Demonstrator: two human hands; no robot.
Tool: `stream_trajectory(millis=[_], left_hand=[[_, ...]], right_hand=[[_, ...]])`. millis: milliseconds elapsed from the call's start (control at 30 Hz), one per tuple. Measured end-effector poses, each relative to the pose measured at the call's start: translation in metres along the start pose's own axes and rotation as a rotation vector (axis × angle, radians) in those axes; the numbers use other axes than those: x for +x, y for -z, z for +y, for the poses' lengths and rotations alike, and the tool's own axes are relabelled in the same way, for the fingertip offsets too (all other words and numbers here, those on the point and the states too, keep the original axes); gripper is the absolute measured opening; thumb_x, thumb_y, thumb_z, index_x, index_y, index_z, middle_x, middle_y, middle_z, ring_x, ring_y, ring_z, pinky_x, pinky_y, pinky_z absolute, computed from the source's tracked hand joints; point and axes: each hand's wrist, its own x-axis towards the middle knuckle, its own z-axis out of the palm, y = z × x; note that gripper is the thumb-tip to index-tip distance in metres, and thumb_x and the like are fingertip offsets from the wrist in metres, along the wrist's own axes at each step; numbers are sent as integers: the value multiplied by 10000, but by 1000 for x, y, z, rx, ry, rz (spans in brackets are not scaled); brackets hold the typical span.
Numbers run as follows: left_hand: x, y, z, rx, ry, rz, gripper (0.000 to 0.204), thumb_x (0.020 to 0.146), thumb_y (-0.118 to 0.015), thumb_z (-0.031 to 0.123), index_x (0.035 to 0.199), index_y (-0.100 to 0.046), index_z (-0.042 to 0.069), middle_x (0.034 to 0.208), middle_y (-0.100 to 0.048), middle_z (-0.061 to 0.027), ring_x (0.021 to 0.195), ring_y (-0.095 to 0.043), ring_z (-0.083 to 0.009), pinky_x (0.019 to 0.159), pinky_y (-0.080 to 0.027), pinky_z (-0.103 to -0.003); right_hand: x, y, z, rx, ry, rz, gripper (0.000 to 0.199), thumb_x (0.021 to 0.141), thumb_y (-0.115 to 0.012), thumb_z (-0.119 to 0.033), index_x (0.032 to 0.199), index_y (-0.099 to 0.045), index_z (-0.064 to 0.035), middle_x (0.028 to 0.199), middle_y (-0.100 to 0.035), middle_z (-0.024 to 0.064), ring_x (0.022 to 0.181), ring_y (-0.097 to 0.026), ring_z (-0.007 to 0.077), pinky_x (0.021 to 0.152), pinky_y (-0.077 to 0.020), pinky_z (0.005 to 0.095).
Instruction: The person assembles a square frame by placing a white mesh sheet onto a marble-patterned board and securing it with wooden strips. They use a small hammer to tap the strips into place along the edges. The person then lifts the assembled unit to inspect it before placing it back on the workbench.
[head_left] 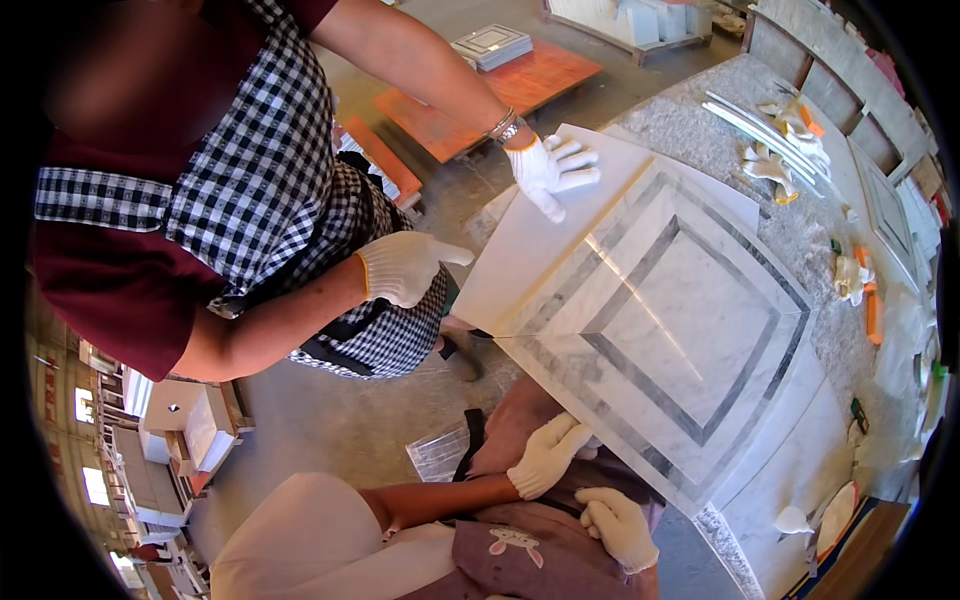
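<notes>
You seem paused near the table's [680,105] edge, left hand [548,458] and right hand [620,528] half-curled, grip unclear. Shifting the marble panel [690,320] needs both.

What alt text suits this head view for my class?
A grey-banded marbled panel lies on a workbench, the wearer's gloved left hand and right hand near it. At left, a co-worker rests a gloved hand on an adjoining white surface.
</notes>
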Motion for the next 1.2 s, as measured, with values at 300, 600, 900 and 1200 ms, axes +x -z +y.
stream_trajectory(millis=[300,600,900,1200], left_hand=[[-1,-3,-7,59,-47,39,268,1026,-516,186,1188,-597,-12,1046,-630,-55,922,-626,-127,813,-537,-279],[-1,-4,-6,130,-134,64,265,1031,-503,194,1192,-591,3,981,-660,-55,840,-633,-128,760,-529,-273],[0,1,-10,153,-114,25,296,1027,-510,189,1245,-573,-1,1066,-643,-53,930,-621,-122,807,-543,-282],[0,1,-11,157,-120,25,296,1027,-514,185,1247,-575,-5,1062,-643,-50,936,-622,-122,805,-546,-279]], right_hand=[[20,-10,18,454,160,477,275,990,-542,-205,884,-597,42,711,-609,79,523,-521,118,500,-432,258],[24,-21,18,461,350,566,378,1014,-539,-340,1044,-576,35,723,-550,36,547,-489,115,511,-425,262],[26,-20,26,466,387,554,364,1032,-525,-298,1144,-557,47,730,-559,38,546,-494,111,505,-421,253],[25,-21,22,454,392,590,378,1028,-537,-322,1086,-578,50,720,-564,41,540,-502,112,493,-417,254]])
